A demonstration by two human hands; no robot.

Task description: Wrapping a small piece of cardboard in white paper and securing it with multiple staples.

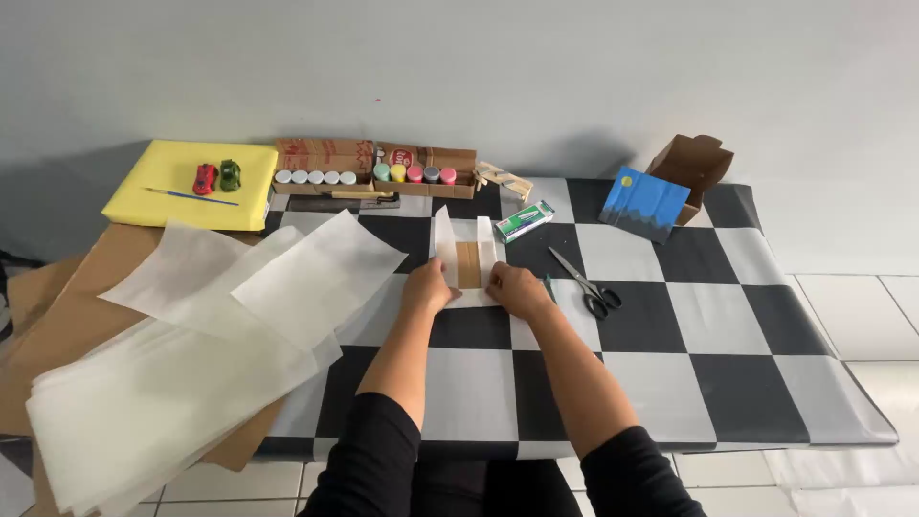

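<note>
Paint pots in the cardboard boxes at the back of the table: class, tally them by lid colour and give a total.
White paint pots: 5
Green: 1
Yellow: 1
Pink or red: 2
Grey: 1
Total: 10

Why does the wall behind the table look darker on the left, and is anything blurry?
Head view: soft, even light; a dim shadow falls on the wall left of the yellow sheet. The scissors and both hands, left and right, look fairly sharp; no strong glare.
</note>
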